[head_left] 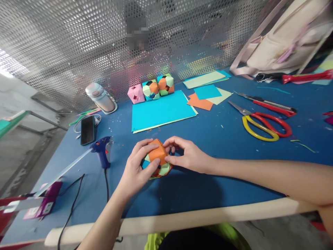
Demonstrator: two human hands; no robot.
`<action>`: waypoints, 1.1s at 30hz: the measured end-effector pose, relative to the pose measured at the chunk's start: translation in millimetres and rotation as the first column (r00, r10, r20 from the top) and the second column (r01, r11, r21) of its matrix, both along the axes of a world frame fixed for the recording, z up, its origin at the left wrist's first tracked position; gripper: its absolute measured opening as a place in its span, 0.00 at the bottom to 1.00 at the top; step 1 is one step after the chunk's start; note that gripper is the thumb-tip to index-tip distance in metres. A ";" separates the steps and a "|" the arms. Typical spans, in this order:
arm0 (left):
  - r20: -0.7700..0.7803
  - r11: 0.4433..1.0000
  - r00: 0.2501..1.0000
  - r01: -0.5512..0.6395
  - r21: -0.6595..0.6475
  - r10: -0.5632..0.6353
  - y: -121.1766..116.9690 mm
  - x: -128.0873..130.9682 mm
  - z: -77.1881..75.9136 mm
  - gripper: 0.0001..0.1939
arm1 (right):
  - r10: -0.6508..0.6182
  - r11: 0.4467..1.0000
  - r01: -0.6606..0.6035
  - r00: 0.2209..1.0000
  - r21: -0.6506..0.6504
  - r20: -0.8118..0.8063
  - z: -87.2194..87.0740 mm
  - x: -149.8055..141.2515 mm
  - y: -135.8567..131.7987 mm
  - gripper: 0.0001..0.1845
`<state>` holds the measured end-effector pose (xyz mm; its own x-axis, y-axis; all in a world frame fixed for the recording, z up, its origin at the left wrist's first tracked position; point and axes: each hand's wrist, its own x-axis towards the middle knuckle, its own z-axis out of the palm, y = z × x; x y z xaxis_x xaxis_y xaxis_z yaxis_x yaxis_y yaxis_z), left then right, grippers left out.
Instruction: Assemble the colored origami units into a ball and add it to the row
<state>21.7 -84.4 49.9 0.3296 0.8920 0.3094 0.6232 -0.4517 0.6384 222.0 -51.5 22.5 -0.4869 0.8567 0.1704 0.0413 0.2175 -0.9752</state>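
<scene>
Near the front of the blue table, a folded paper ball (157,156) with orange, blue and pale green faces sits between both hands. My left hand (139,163) is wrapped round its left side, the thumb pressing its front face. From the right, my right hand (186,154) pinches at the ball's edge with thumb and forefinger; the other fingers are curled behind. Past the hands lies a stack of blue paper (163,111). Three finished-looking paper balls, one pink (136,94) and two multicoloured (151,90), stand in a row behind it.
A blue glue gun (102,151) with a trailing cord lies at left, near a phone (87,130) and a bottle (100,97). To the right are scissors (260,123), a cutter (270,104) and loose paper squares (207,92). A perforated metal panel (104,45) borders the back.
</scene>
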 end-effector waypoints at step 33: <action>-0.175 0.992 0.985 0.017 0.126 0.005 -4.5 9.8 -1.9 0.09 | 0.127 0.948 -0.166 0.979 0.272 0.158 -10.5 14.4 18.8 0.14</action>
<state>31.5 -88.9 48.0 0.3939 0.8470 0.3569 0.7170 -0.5261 0.4573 236.4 -32.7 12.1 -0.6390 0.7006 0.3175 0.1171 0.4965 -0.8601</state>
